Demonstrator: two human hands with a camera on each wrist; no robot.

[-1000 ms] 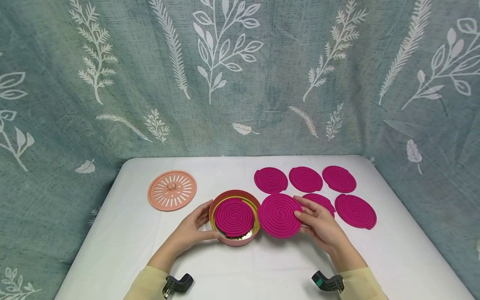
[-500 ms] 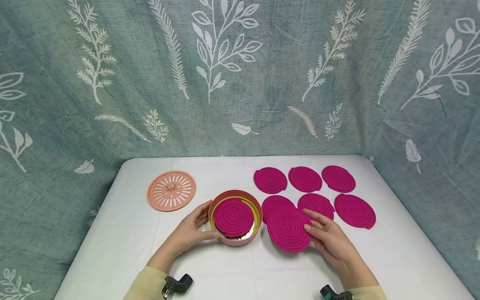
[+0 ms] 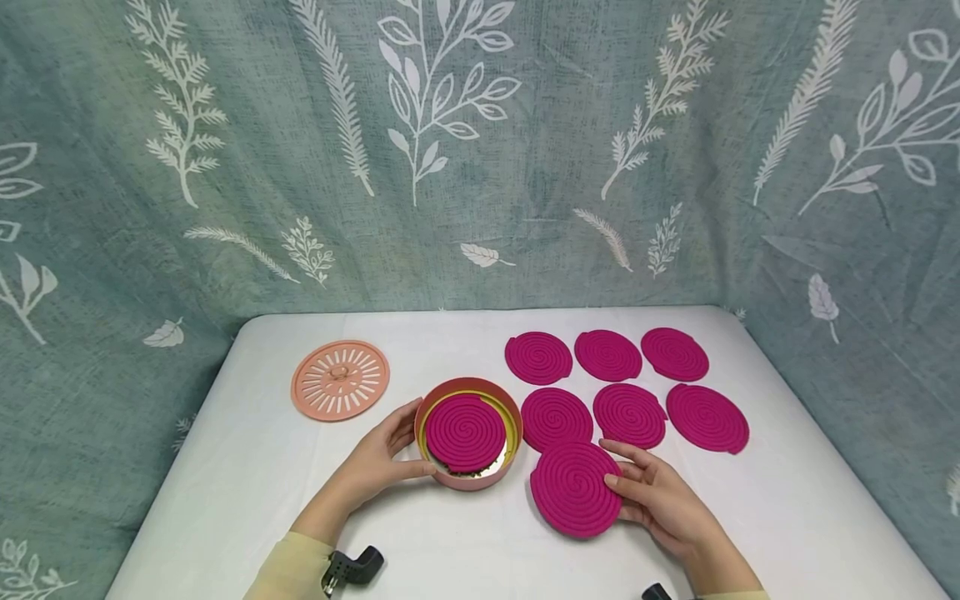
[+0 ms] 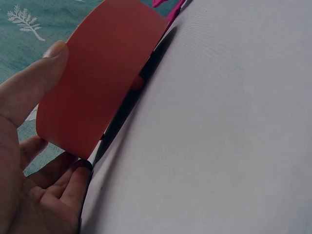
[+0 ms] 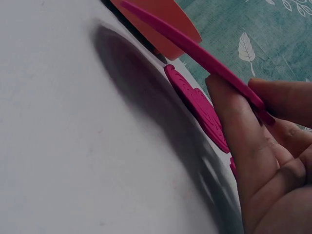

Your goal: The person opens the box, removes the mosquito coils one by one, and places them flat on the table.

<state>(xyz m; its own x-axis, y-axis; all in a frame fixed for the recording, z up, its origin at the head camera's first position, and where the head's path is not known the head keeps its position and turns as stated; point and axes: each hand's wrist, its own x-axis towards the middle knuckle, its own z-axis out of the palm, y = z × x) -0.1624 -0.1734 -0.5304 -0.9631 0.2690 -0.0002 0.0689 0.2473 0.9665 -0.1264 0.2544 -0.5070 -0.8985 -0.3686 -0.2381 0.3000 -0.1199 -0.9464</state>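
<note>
A round salmon-pink mosquito coil holder (image 3: 459,483) with a yellow inner ring stands on the table, a magenta mosquito coil (image 3: 465,433) lying flat inside. My left hand (image 3: 386,457) grips its left side, thumb at the front. In the left wrist view the fingertips (image 4: 74,187) meet the holder's lower edge. To the right, my right hand (image 3: 663,500) pinches another magenta mosquito coil (image 3: 573,493) by its right edge. The right wrist view shows this coil (image 5: 204,56) edge-on, raised above the table with its shadow below. Dark specks show under the coil inside the holder.
Several more magenta coils lie flat in two rows at the back right, among them a near one (image 3: 557,417) beside the holder. A slotted salmon lid (image 3: 341,387) rests at the back left. A leaf-patterned curtain (image 3: 420,275) hangs behind the white table (image 3: 480,550).
My right hand has moved toward the front with the coil, away from the holder and lower in view. A flat coil behind it is now uncovered. The left hand keeps its grip.
</note>
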